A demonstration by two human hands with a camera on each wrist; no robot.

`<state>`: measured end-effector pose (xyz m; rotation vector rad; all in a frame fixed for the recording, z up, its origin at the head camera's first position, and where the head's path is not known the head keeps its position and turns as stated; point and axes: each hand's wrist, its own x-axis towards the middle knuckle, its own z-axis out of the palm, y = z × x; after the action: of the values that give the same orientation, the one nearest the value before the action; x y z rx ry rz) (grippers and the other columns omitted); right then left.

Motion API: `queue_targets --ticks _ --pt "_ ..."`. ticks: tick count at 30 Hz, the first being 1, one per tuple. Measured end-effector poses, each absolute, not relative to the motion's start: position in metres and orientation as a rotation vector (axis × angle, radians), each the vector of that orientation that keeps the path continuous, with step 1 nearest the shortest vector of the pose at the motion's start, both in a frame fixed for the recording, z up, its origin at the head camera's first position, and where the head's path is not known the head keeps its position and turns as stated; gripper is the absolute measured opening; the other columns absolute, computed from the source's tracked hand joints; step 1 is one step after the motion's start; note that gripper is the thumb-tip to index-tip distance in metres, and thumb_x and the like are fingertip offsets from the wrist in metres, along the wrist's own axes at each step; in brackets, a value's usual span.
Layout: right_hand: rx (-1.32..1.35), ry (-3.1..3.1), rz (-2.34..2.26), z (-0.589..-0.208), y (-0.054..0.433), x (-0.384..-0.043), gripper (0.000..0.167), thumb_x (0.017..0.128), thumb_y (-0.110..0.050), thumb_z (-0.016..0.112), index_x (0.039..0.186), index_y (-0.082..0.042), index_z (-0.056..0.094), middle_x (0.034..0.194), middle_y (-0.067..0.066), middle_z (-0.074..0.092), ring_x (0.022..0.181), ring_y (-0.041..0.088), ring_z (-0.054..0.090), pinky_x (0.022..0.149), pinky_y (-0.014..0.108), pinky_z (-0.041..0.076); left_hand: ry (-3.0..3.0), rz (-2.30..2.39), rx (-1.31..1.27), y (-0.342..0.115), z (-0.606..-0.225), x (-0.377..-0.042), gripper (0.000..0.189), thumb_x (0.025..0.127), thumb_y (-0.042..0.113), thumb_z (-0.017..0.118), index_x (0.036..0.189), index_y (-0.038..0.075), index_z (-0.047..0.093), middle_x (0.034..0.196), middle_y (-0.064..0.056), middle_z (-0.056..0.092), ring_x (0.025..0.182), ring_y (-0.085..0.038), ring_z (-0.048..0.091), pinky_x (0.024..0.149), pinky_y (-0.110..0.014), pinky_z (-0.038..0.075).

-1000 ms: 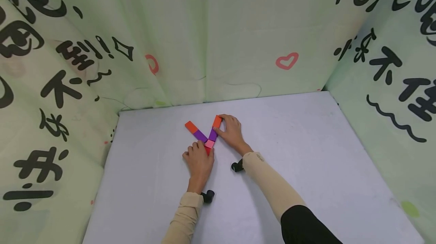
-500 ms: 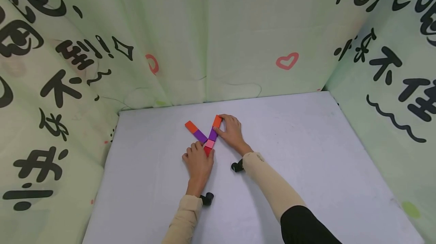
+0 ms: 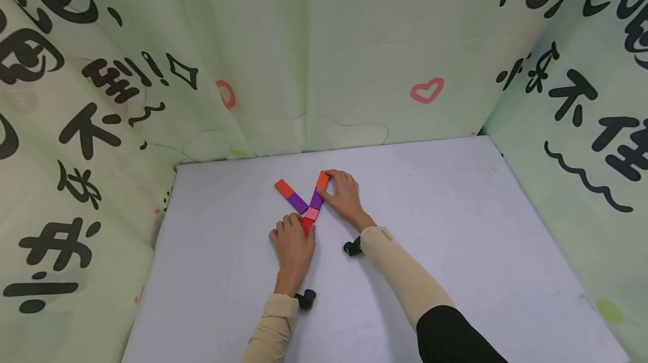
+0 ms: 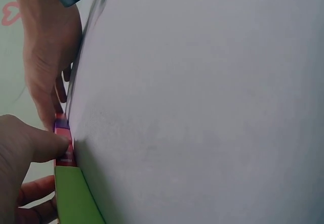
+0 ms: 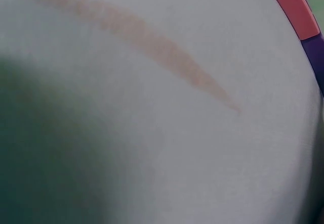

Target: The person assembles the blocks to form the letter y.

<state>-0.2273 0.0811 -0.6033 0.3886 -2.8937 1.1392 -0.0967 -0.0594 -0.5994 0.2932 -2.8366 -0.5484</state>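
Coloured blocks lie end to end in a Y shape in the head view. Its left branch has an orange block (image 3: 284,188) and a purple block (image 3: 297,203). The right branch has another orange block (image 3: 322,180) and purple block (image 3: 316,200), then a pink block (image 3: 311,214) and a red block (image 3: 307,224). My left hand (image 3: 293,247) holds the red block, thumb at its side. The left wrist view adds a green block (image 4: 76,196) past the red one, under that hand. My right hand (image 3: 346,200) pinches the right orange block, thumb near its joint with the purple.
A white-covered table (image 3: 430,211) lies under the blocks. Pale green curtains (image 3: 354,59) with black writing and red hearts surround it on the back and sides. A small black device (image 3: 306,299) is strapped at the left wrist, a similar device (image 3: 352,247) at the right.
My left hand has shifted slightly toward me and to the left. More of the red block shows, and it lies straighter below the pink one. The right hand stays in place.
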Motion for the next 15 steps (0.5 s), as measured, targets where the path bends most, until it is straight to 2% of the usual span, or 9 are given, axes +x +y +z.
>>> queue_targets --ticks 9,15 --pt "0.382 -2.910 1.135 -0.6069 0.0812 -0.2281 0.064 0.098 -0.039 0.071 0.150 -0.011 0.049 0.154 0.011 0.054 0.149 0.034 0.039 0.126 0.056 0.024 -2.849 -0.582 0.283 -0.0609 -0.5994 -0.0964 0.043 0.092 0.033 0.079 0.119 0.004 0.062 0.110 -0.015 0.067 0.104 -0.032 0.061 0.095 -0.053 0.043" --pt "0.379 -2.905 1.136 -0.6081 0.0810 -0.2283 0.063 0.097 -0.039 0.071 0.150 -0.012 0.050 0.154 0.010 0.055 0.149 0.034 0.039 0.126 0.057 0.023 -2.877 -0.638 0.304 -0.0665 -0.5949 -0.0877 0.047 0.093 0.034 0.077 0.127 0.005 0.061 0.116 -0.015 0.066 0.109 -0.032 0.059 0.097 -0.054 0.042"
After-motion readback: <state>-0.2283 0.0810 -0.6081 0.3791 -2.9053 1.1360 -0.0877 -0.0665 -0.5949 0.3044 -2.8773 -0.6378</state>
